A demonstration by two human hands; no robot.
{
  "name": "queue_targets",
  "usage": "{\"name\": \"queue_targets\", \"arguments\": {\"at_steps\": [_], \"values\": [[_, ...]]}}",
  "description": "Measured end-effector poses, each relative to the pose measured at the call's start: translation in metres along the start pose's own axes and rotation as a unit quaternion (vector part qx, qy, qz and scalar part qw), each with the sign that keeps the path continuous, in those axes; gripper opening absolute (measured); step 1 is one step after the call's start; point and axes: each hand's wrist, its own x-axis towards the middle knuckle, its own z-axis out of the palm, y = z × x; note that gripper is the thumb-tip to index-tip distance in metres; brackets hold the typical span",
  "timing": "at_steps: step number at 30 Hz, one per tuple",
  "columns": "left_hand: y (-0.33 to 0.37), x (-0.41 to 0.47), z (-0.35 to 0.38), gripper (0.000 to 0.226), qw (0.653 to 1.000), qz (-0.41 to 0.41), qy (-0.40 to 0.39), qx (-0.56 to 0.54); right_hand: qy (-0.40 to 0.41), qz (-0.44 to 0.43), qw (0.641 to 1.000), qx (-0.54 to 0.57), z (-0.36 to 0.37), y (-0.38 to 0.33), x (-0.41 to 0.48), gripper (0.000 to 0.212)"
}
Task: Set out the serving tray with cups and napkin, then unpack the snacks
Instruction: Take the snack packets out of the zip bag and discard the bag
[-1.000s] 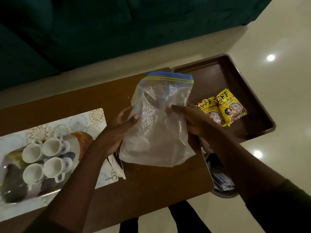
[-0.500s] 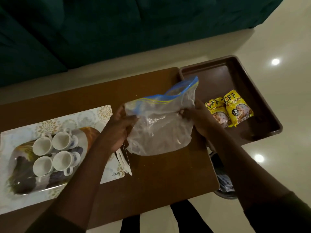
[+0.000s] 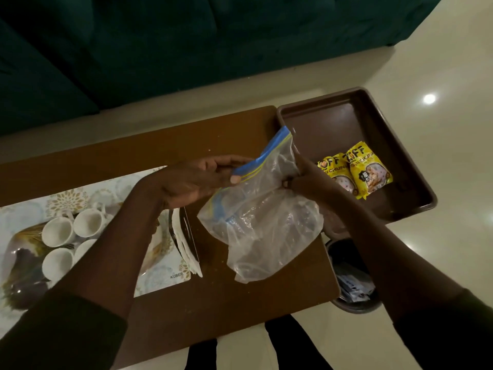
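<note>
A clear zip bag [image 3: 261, 217] with a blue seal strip hangs crumpled over the brown table [image 3: 213, 303]. My left hand [image 3: 197, 180] pinches the blue strip at its left end. My right hand [image 3: 306, 180] grips the bag's upper right part. Two yellow snack packets [image 3: 354, 169] lie side by side in the dark brown tray [image 3: 328, 121] at the table's right end. Several white cups [image 3: 69, 236] stand on a patterned serving tray [image 3: 160, 268] at the left. Folded white napkins [image 3: 184, 244] lie along that tray's right edge.
A dark green sofa [image 3: 160, 49] fills the far side. A round dark bin [image 3: 352, 284] with papers stands on the pale floor under the table's right end. My legs show below the near table edge.
The bag has dropped from upright to a slanted, crumpled hang, its blue strip now tilted up to the right. My left hand moved up onto the strip; my right hand stayed at the bag's right side.
</note>
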Motion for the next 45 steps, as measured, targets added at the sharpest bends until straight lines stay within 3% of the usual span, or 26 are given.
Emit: {"name": "queue_targets", "arguments": {"at_steps": [2,6,8,10,12,14,17,19,21,23,25,28,30,32,35,37,39,42,45], "values": [[0.006,0.005,0.006,0.056,0.999,0.016,-0.032,-0.003,-0.012,0.009,1.000,0.011,-0.003,-0.001,0.000,0.053],[-0.013,0.016,-0.002,0.042,1.000,-0.026,-0.003,0.012,-0.017,0.020,0.999,0.022,-0.011,0.000,0.000,0.069],[-0.017,0.018,-0.009,0.041,0.996,-0.075,0.010,0.040,0.002,0.031,0.999,0.029,-0.016,0.003,0.001,0.060],[-0.019,0.023,-0.018,0.028,0.983,-0.083,0.069,0.147,0.033,0.038,0.999,0.016,-0.020,0.004,0.002,0.049],[-0.024,0.031,-0.034,0.020,0.916,-0.033,0.258,0.305,0.041,0.036,0.998,0.003,-0.019,0.000,0.002,0.038],[-0.026,0.034,-0.045,0.027,0.830,0.016,0.413,0.375,0.040,0.042,0.998,0.008,-0.014,-0.007,0.001,0.032],[-0.035,0.037,-0.049,0.043,0.777,-0.028,0.428,0.461,0.048,0.049,0.997,0.037,-0.013,-0.016,0.001,0.039],[-0.045,0.040,-0.047,0.049,0.794,-0.038,0.473,0.380,0.044,0.062,0.993,0.093,-0.016,-0.019,-0.001,0.037],[-0.052,0.041,-0.032,0.071,0.833,-0.017,0.508,0.217,0.047,0.085,0.985,0.144,-0.019,-0.017,-0.004,0.033],[-0.062,0.045,-0.011,0.100,0.883,0.012,0.466,0.049,0.065,0.101,0.977,0.174,-0.019,-0.014,-0.004,0.030],[-0.071,0.050,0.009,0.120,0.914,-0.003,0.404,-0.027,0.091,0.112,0.969,0.199,-0.018,-0.012,-0.002,0.031],[-0.085,0.058,0.026,0.118,0.929,-0.018,0.369,0.022,0.140,0.113,0.965,0.190,-0.016,-0.007,0.001,0.046],[-0.089,0.060,0.027,0.104,0.909,0.011,0.413,0.052,0.151,0.061,0.970,0.181,-0.015,-0.003,0.001,0.060],[-0.086,0.059,0.020,0.103,0.880,0.023,0.464,0.099,0.128,-0.014,0.977,0.169,-0.015,-0.001,-0.001,0.061],[-0.078,0.056,0.011,0.117,0.889,0.037,0.444,0.108,0.018,-0.065,0.997,0.048,-0.019,-0.006,-0.002,0.074],[-0.069,0.055,0.009,0.123,0.900,0.054,0.423,0.095,-0.036,-0.031,0.996,-0.075,-0.019,-0.007,-0.001,0.099],[-0.062,0.053,0.008,0.125,0.897,0.068,0.423,0.109,-0.043,-0.006,0.984,-0.170,-0.018,-0.005,0.001,0.110],[-0.054,0.051,0.007,0.124,0.895,0.084,0.391,0.198,-0.016,-0.005,0.963,-0.267,-0.017,-0.003,0.004,0.098],[-0.048,0.050,0.005,0.118,0.898,0.061,0.303,0.313,0.066,-0.058,0.944,-0.319,-0.021,-0.005,0.004,0.048]]}}
